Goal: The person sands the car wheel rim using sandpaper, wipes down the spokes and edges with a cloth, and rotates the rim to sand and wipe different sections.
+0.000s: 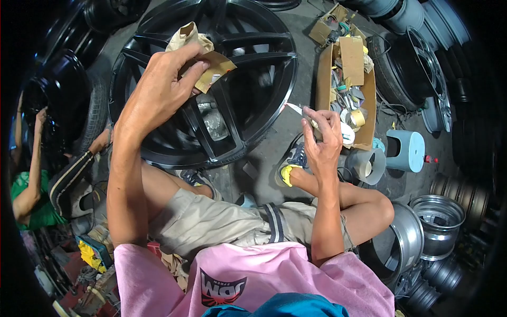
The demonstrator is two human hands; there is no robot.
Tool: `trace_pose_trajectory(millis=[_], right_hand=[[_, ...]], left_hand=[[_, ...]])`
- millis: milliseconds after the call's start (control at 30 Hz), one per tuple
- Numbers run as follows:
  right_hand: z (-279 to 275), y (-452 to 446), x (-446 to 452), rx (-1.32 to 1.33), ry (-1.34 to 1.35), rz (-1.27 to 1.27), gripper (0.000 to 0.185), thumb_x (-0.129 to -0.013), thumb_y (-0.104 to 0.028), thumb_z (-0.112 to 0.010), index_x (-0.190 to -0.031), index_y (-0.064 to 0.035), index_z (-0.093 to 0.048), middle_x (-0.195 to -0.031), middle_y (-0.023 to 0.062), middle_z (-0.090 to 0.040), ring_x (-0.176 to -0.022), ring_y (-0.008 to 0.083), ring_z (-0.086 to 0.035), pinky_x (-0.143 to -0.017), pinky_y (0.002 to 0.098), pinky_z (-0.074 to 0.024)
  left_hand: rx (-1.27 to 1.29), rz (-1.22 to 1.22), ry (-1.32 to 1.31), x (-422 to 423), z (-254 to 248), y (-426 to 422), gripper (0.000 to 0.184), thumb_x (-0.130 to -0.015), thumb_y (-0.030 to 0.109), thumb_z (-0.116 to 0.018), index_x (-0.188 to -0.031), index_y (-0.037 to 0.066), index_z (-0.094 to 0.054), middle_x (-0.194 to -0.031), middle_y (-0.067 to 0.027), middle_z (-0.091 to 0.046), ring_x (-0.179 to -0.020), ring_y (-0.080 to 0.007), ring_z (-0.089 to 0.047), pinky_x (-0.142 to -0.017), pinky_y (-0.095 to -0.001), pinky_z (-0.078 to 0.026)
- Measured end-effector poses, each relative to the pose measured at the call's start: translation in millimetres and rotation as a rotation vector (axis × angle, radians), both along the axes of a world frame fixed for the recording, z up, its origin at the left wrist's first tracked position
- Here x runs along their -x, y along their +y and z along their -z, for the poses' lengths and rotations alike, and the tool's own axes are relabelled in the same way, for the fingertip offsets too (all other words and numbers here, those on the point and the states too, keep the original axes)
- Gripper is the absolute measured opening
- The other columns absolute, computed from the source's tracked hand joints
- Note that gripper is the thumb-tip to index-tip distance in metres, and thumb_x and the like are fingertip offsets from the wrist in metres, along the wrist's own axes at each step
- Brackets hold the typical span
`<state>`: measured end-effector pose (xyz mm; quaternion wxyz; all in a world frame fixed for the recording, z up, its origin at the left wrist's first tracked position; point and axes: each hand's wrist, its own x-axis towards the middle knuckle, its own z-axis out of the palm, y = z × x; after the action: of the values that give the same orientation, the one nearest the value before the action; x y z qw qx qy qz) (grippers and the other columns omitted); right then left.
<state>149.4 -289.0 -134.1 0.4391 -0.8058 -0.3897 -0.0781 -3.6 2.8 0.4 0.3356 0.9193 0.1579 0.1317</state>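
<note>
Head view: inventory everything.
Wheel: one, black, front
Paper: one, tan, over wheel
Cloth: one, cream, beyond paper
Strip: one, white, beside wheel
Box: one, brown, upper right
Stool: one, blue, right
Container: one, grey, beside stool
Rims: two, silver, lower right
Other wheels: many, mixed, edges
Clutter: uncountable, mixed, lower left
Co-worker's shirt: one, green, far left
Shirt: one, pink, bottom
Shorts: one, beige, lap
Left hand: one, holding paper
Right hand: one, holding strip

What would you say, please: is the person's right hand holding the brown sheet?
No, the left hand pinches the brown sheet over the black wheel, while the right hand is well apart from it.
</note>
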Motion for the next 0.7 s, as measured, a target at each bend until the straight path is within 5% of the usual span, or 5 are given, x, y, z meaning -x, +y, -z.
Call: trace_pose_trajectory(millis=[700], right_hand=[[-20,-3,15,0.127,-0.028,-0.018,0.029,-0.089,-0.004,-0.078,-0.118,-0.0067,-0.077,-0.103,0.0125,-0.063,-0.094,0.0308,-0.065,-0.085,0.0443,-0.0504]], left_hand=[[-0.028,0.024,-0.019,0,2,0,0.019,-0.105,0.012,-0.064,-0.112,-0.006,-0.065,-0.084,-0.0144,-0.069,-0.073,-0.0141,-0.058,-0.070,-0.0332,-0.051]])
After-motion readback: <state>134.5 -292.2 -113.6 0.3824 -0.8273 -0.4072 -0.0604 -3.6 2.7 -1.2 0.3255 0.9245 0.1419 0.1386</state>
